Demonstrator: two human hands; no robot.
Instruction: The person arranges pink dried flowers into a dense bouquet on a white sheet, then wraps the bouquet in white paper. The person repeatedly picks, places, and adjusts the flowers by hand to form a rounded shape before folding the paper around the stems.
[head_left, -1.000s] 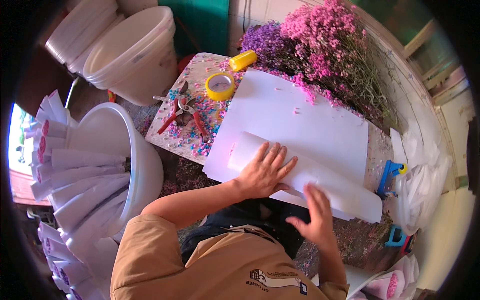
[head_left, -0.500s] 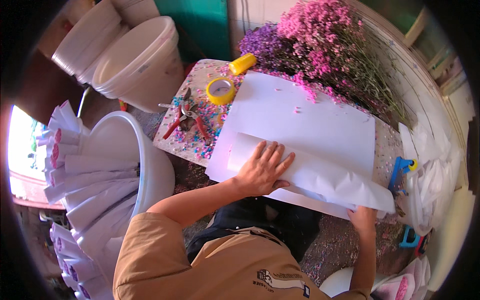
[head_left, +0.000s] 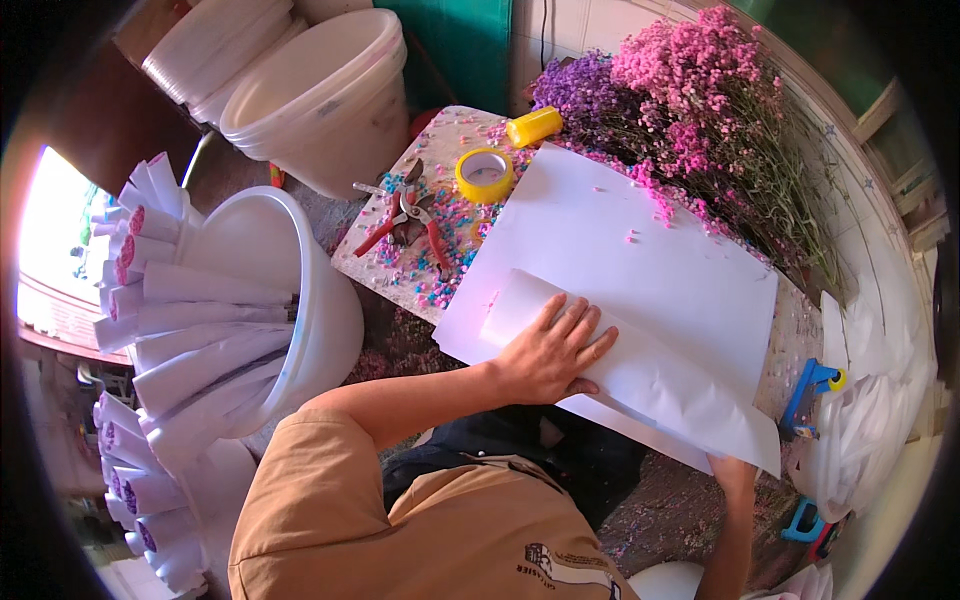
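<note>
A partly rolled white paper (head_left: 660, 375) lies over flat white sheets (head_left: 680, 255) on the table in front of me. My left hand (head_left: 560, 350) rests on top of the roll, open, its fingers a little apart and laid along the paper. At the roll's right end, near the table's front edge, my right hand (head_left: 735, 472) reaches up under the loose paper flap. Its fingers are hidden by the paper, so I cannot see what they grip. Whether anything lies inside the roll is also hidden.
Behind the sheets lie pink dried flowers (head_left: 690, 90) and purple ones (head_left: 580, 95). Left on the table are red-handled pruning shears (head_left: 408, 215), yellow tape (head_left: 484, 176) and scattered petals. A blue tape dispenser (head_left: 805, 395) sits right. Paper-wrapped bundles (head_left: 215, 300) fill a white tub (head_left: 335, 310).
The whole view has shifted, moving the table rightward in the picture. The paper's right end now hangs lower over my right hand. My left hand remains on the roll.
</note>
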